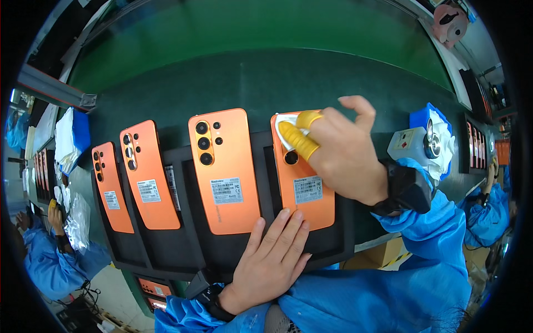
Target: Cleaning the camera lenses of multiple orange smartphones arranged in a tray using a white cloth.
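Four orange smartphones lie back up in a black tray (183,244) with separate slots. On the rightmost phone (311,213), my right hand (350,155) presses a folded white cloth (286,119) over the camera lenses. Yellow finger cots cover two of its fingers, and the hand hides part of that phone's upper half. My left hand (272,263) lies flat with fingers stretched, its tips on the same phone's lower edge. To the left are a second phone (236,213), a third phone (158,213) and the leftmost phone (119,219), each with a white label.
A blue bin (420,117) with white cloths, a white bottle (405,143) and a metal-topped container (432,144) stand right of the tray. Another blue bin (81,133) with white sheets stands left. Co-workers in blue sleeves (44,255) sit at both sides. A green panel (250,28) rises behind the table.
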Demonstrator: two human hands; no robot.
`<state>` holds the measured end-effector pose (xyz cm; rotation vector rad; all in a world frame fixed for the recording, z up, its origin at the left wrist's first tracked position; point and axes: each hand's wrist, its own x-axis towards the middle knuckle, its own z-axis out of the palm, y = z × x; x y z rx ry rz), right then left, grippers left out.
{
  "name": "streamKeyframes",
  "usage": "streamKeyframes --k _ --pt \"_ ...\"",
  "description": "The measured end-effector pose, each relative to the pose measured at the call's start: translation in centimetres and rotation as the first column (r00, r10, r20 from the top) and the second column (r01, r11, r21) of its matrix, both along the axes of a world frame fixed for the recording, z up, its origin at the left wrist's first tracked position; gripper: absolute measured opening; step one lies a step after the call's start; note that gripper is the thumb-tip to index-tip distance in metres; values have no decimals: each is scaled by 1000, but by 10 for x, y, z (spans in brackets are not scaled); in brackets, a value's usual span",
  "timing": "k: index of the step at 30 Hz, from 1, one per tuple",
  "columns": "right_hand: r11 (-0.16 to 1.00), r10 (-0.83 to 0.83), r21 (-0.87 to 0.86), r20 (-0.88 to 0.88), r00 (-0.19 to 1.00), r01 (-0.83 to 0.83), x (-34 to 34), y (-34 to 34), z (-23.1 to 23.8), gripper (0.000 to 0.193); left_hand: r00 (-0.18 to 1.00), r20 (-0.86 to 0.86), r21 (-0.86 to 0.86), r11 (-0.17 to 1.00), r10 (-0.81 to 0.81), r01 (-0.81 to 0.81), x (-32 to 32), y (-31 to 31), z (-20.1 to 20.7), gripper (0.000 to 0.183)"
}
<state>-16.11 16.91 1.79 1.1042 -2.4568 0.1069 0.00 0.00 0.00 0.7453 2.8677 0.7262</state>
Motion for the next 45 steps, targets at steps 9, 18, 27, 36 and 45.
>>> streamKeyframes --k 9,18,27,36,45 --pt "997 40 -54 -122 992 -47 -6 2 -13 2 1000 20 -16 1000 -3 4 -4 0 -1 54" --pt "998 16 68 -13 1000 -15 4 6 -4 18 1000 28 3 1000 14 -14 -3 1 -1 52" --pt "985 -113 132 -21 993 115 19 18 -5 25 1000 5 9 1000 22 -22 -2 1 0 52" --pt "998 31 58 -54 998 -28 28 13 -17 25 1000 -8 21 999 27 -27 -3 2 0 50" --pt "993 121 1 -21 992 -121 38 12 -19 28 1000 -6 12 1000 14 -14 -4 2 -1 51"
